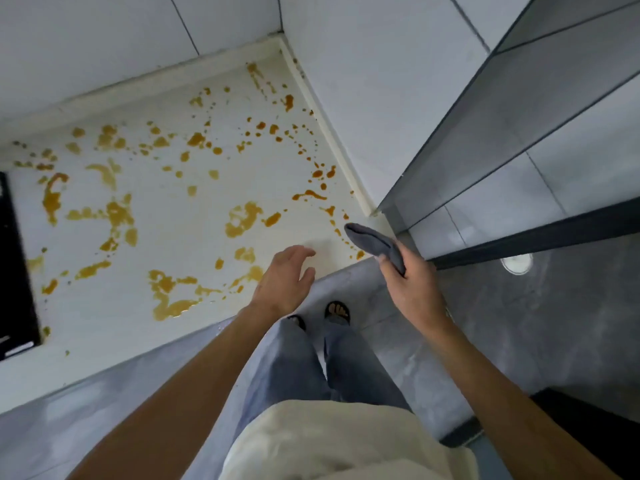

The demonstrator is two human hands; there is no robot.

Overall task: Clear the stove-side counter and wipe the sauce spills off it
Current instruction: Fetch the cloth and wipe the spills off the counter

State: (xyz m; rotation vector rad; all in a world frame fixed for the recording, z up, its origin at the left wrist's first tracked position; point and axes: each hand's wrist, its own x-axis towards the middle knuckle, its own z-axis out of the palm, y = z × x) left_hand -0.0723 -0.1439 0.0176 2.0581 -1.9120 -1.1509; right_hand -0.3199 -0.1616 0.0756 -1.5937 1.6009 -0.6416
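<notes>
The worktop (pixel 194 209) is cleared; sauce spills (pixel 242 220) remain unwiped. Right hand (pixel 412 285) fingers grip the cloth (pixel 372 242); left hand (pixel 287 278) fingers are spread, empty.

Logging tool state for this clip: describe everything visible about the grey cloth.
The grey cloth looks like soft, thick fabric, bunched into a rolled wad. The right hand grips its lower end; its rounded free end pokes toward the counter's right edge, above the orange sauce spills on the white counter. It looks unstained; whether it touches the counter is unclear.
</notes>
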